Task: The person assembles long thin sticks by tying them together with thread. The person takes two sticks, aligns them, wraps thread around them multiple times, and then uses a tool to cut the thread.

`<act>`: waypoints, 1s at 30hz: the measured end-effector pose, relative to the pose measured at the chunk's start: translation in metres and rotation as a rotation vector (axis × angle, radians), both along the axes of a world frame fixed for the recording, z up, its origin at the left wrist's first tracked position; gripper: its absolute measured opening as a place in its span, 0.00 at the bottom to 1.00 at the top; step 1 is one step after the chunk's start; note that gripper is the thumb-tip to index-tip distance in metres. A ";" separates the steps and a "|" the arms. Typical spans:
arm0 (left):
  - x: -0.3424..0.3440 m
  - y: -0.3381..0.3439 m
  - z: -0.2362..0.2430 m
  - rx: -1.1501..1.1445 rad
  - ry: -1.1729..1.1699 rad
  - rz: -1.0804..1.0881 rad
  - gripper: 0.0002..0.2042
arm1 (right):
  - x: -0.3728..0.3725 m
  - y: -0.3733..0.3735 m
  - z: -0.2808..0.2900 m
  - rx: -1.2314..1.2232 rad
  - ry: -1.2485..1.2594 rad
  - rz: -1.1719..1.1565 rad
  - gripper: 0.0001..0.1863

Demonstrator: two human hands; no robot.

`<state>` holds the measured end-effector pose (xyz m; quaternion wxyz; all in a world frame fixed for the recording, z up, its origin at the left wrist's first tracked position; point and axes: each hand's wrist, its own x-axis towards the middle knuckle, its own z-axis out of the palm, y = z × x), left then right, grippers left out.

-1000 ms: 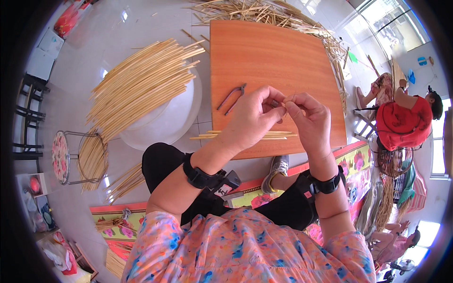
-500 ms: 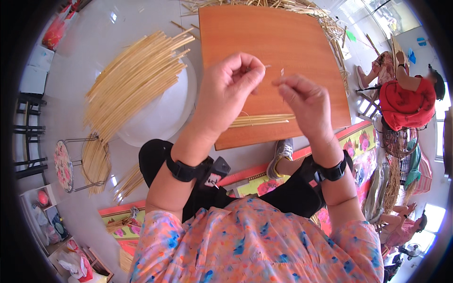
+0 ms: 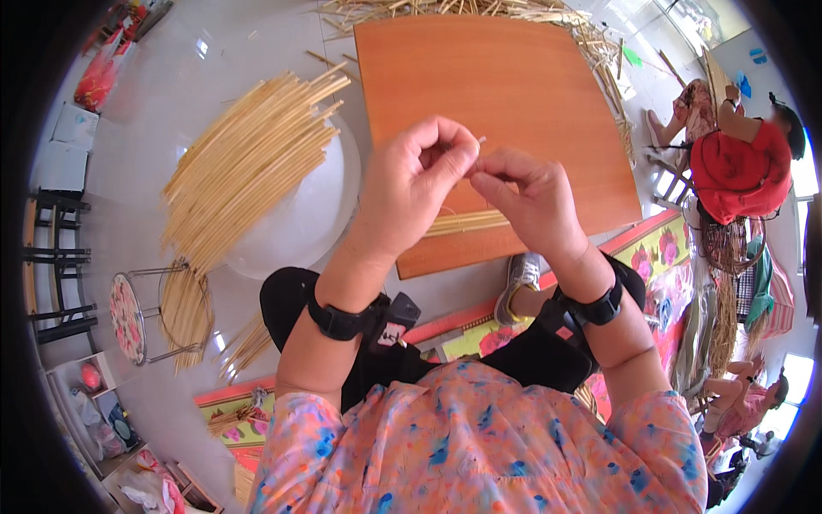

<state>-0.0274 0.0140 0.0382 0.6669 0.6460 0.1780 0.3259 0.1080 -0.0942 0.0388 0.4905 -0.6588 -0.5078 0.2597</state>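
Observation:
My left hand [image 3: 411, 188] is closed in a pinch above the orange wooden tabletop [image 3: 488, 73], a short end of thin pale strand [image 3: 481, 140] poking out past its thumb. My right hand [image 3: 535, 201] is pinched just right of it, fingertips almost meeting the left one's; what it grips is too small to make out. Beneath both hands lie a few long pale sticks [image 3: 458, 224] along the near edge of the board, partly hidden, with a fine loop of strand by them. Both wrists carry black straps.
A large stick bundle [image 3: 244, 163] lies over a white round surface [image 3: 291, 227], left, beside a floral stool [image 3: 128, 319]. Scattered sticks [image 3: 479, 7] border the board. A person in red [image 3: 741, 176] and another in pink [image 3: 741, 407] sit at right. A floral mat [image 3: 659, 248] lies underneath.
The view has shifted slightly. My hands drew apart half a second ago and now have come close together again, the right one having moved left toward the left hand.

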 end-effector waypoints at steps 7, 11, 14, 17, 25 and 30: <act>0.005 0.001 -0.008 -0.151 -0.021 -0.015 0.06 | 0.006 0.006 0.000 0.111 0.117 -0.118 0.14; 0.004 -0.001 -0.010 -0.261 -0.055 -0.164 0.07 | 0.001 0.009 0.002 0.214 0.240 -0.053 0.12; 0.004 -0.001 -0.010 -0.312 -0.058 -0.185 0.07 | 0.001 0.010 0.003 0.227 0.259 -0.036 0.09; 0.005 -0.001 -0.010 -0.330 -0.045 -0.216 0.07 | 0.004 0.010 0.003 0.217 0.234 -0.058 0.06; 0.007 -0.006 -0.009 -0.334 -0.032 -0.179 0.08 | 0.003 0.010 0.003 0.244 -0.013 -0.213 0.04; 0.009 -0.006 -0.009 -0.224 0.018 -0.131 0.07 | 0.004 0.007 0.005 0.204 -0.096 -0.266 0.05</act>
